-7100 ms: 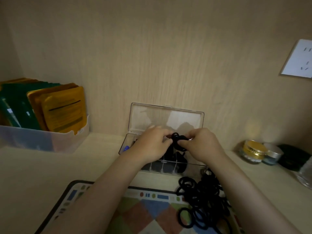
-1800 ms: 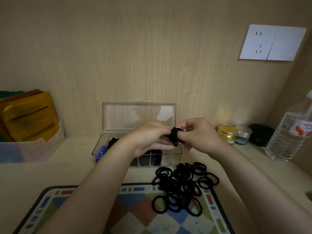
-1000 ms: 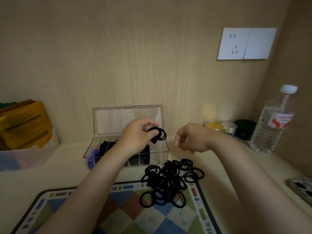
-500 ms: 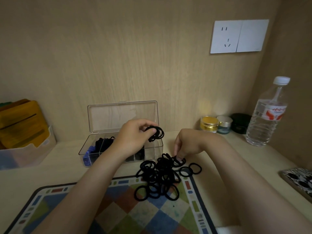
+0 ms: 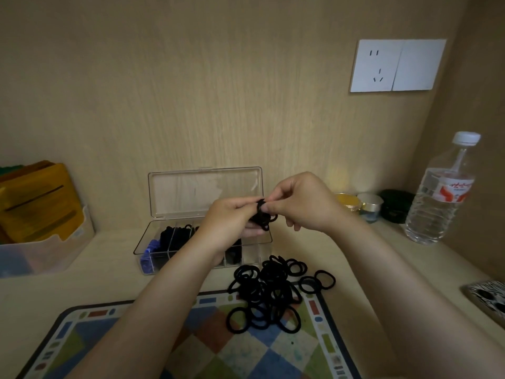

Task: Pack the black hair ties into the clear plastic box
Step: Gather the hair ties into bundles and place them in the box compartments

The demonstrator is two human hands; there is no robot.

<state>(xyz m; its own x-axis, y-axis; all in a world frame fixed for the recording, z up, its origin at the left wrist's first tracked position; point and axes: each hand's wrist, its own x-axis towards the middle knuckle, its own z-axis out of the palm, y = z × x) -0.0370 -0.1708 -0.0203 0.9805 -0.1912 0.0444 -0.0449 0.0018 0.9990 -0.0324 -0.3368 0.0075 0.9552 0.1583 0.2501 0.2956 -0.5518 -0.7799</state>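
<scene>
A clear plastic box (image 5: 257, 257) with dividers stands open against the wooden wall, its lid (image 5: 205, 191) upright. Black ties fill some compartments and a blue item lies in the left one. A small bunch of black hair ties (image 5: 263, 218) is pinched between my left hand (image 5: 228, 224) and my right hand (image 5: 303, 203), held above the right end of the box. A loose pile of black hair ties (image 5: 269, 292) lies in front of the box, partly on the patterned mat (image 5: 191, 340).
A bin of yellow and green packets (image 5: 38, 214) stands at the left. Small jars (image 5: 360, 205) and a dark case (image 5: 396, 205) sit at the back right, beside a water bottle (image 5: 440, 192). A patterned item (image 5: 487, 298) lies at the right edge. A wall socket (image 5: 397, 65) is above.
My right hand has come up from the loose pile and joined my left hand at the held bunch of ties. The camera view has shifted slightly.
</scene>
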